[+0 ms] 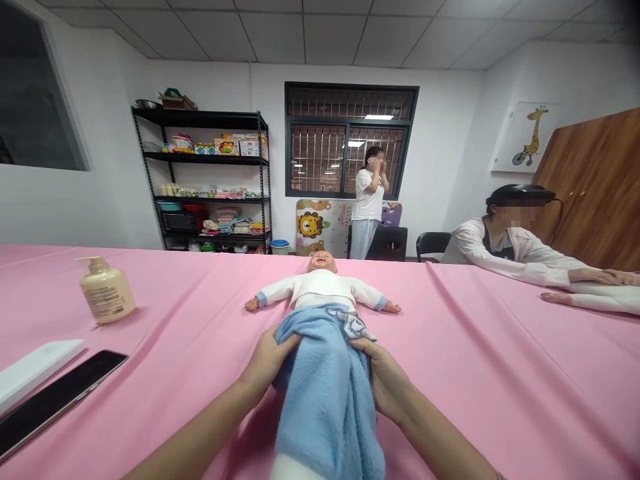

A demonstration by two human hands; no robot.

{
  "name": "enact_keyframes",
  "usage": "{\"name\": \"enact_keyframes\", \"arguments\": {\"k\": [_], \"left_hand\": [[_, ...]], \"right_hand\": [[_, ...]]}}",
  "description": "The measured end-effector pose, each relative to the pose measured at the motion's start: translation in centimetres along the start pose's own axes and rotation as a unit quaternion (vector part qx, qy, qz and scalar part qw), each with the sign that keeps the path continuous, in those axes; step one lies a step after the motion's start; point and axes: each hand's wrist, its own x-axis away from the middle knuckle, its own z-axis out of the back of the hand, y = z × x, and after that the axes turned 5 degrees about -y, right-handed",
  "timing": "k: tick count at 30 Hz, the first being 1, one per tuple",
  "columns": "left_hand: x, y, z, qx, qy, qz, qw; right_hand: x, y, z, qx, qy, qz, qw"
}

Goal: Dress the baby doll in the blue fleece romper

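A baby doll (320, 287) lies on its back on the pink-covered table (480, 373), head away from me and arms spread, in a white top with blue cuffs. A blue fleece towel (327, 400) covers its body from the waist down, and its lower end is out of view. My left hand (267, 365) grips the towel's left edge beside the doll's waist. My right hand (383, 380) holds the towel's right edge, with the fingers curled over the fabric.
A cream pump bottle (106, 291) stands at the left, near a black smartphone (55, 400) and a white flat box (35, 372). A seated co-worker (510, 243) rests both hands on the table at the right. Another person (369, 203) stands by the far wall.
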Motion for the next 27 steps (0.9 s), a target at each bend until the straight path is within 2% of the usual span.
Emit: {"name": "enact_keyframes", "arguments": {"k": [2, 4, 7, 10, 13, 18, 21, 23, 27], "left_hand": [[-0.6, -0.5, 0.3, -0.01, 0.044, -0.025, 0.999], [-0.9, -1.0, 0.3, 0.019, 0.05, -0.029, 0.998], [-0.5, -1.4, 0.0, 0.127, 0.004, 0.021, 0.992], [0.2, -1.5, -0.5, 0.205, -0.068, 0.071, 0.974], [0.5, -1.7, -0.6, 0.219, -0.088, 0.089, 0.968], [-0.2, -2.3, 0.0, 0.193, -0.061, 0.068, 0.977], [-0.7, -2.7, 0.3, 0.162, -0.071, 0.047, 0.983], [-1.0, -2.9, 0.5, 0.145, -0.076, 0.045, 0.985], [-1.8, -3.6, 0.9, 0.127, -0.07, 0.064, 0.987]], "right_hand": [[0.2, 0.1, -0.2, 0.001, 0.001, -0.006, 1.0], [0.5, 0.1, -0.2, 0.031, -0.04, 0.015, 0.999], [0.9, 0.2, 0.0, 0.154, -0.129, 0.038, 0.979], [1.3, 0.4, 0.5, 0.3, -0.16, -0.012, 0.94], [1.6, 0.5, 0.5, 0.385, -0.158, -0.005, 0.909], [1.0, 0.3, 0.3, 0.393, -0.168, 0.135, 0.894], [0.2, 0.0, 0.8, 0.403, -0.122, 0.206, 0.883], [-0.5, -0.1, 1.2, 0.431, -0.085, 0.245, 0.864], [-1.9, 0.0, 1.4, 0.488, -0.065, 0.274, 0.826]]}}
